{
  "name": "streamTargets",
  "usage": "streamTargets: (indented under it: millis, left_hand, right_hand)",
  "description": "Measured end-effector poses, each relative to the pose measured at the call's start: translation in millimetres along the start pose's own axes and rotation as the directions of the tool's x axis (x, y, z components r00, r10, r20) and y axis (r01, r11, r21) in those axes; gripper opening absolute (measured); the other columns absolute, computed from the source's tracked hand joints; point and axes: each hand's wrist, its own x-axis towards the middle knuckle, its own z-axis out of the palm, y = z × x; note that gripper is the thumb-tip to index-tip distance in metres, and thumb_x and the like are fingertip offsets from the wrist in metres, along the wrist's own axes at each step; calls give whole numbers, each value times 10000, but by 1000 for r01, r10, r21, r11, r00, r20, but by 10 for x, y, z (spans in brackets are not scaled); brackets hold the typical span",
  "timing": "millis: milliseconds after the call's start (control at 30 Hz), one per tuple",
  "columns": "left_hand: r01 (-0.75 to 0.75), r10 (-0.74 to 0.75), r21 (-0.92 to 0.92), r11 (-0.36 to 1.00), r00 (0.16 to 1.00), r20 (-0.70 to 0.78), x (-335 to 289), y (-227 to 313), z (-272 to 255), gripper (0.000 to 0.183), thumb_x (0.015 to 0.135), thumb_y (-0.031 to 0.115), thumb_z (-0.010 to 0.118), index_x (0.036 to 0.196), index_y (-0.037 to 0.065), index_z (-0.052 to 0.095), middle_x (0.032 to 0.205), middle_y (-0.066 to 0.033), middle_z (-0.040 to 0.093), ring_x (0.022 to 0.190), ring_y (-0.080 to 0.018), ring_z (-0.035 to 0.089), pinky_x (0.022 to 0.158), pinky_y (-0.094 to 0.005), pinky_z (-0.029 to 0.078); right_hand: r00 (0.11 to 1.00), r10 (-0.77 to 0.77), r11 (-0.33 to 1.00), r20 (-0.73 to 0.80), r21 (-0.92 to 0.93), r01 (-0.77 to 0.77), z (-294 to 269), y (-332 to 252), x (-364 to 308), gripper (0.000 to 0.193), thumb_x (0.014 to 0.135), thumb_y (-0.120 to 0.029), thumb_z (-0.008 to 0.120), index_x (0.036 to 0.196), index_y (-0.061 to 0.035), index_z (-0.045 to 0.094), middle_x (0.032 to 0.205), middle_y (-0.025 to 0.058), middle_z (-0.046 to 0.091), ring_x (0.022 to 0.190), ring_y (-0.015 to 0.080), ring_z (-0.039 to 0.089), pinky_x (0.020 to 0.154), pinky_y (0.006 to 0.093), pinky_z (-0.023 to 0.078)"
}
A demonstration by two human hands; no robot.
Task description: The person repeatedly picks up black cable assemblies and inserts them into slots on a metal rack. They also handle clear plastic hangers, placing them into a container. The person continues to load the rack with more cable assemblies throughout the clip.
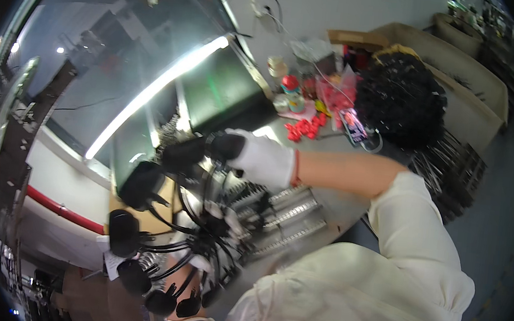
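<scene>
In my gloved left hand, mostly hidden, is a fanned bundle of black curved stems with flat rounded ends. The stems cross over the white glove, and the ends spread toward the left and downward. My right hand, in a white glove with dark fingers, reaches across above the bundle. Its fingers are bent around a dark piece of similar look, though blur hides the exact grip. Just right of the bundle, a metal fixture with silver rows lies on the grey table.
A bright tube light slants over a dark green panel. Along the table's back are red small pieces, a phone with a cable, and a large black bagged heap. Beige bins and stacked dark metal strips stand right.
</scene>
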Motion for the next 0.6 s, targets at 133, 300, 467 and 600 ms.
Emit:
streamTargets:
  millis: [133, 300, 467, 600]
  left_hand:
    - [-47, -27, 873, 486, 997, 69, 203, 392, 115, 830, 614, 250, 969, 1300, 54, 544, 1160, -106, 601, 1029, -277, 632, 889, -396, 515]
    - [-2, 54, 907, 421, 998, -23, -13, 536, 159, 871, 519, 203, 981, 1262, 26, 562, 1161, -153, 592, 1066, -263, 631, 871, -413, 534]
    - [14, -15, -60, 998, 999, -30, 14, -16, -167, 769, 617, 111, 919, 1285, 21, 550, 1204, -163, 598, 1105, -308, 629, 912, -428, 551]
    - [47, 0, -257, 965, 984, 180, 249, -147, 29, 693, 694, 37, 870, 1304, 17, 540, 1239, -172, 603, 1137, -343, 628, 944, -439, 564]
  right_hand:
    - [713, 94, 795, 695, 378, -474, -103, 182, -53, 264, 946, -154, 627, 1178, -54, 703, 748, 62, 604, 653, 180, 622, 589, 329, 501]
    - [341, -80, 783, 937, 271, -559, -15, 790, -836, 220, 929, -166, 673, 1128, -102, 742, 701, 27, 630, 658, 131, 607, 594, 305, 485]
    - [974, 159, 954, 161, 231, -194, -406, 93, -43, 304, 917, -53, 622, 1189, -154, 716, 1186, 150, 648, 891, 231, 699, 759, 310, 572]
    - [990, -140, 983, 0, -123, 139, -80, 30, 86, 463, 824, -112, 689, 1279, -149, 614, 1246, 123, 569, 996, 283, 636, 743, 374, 586]
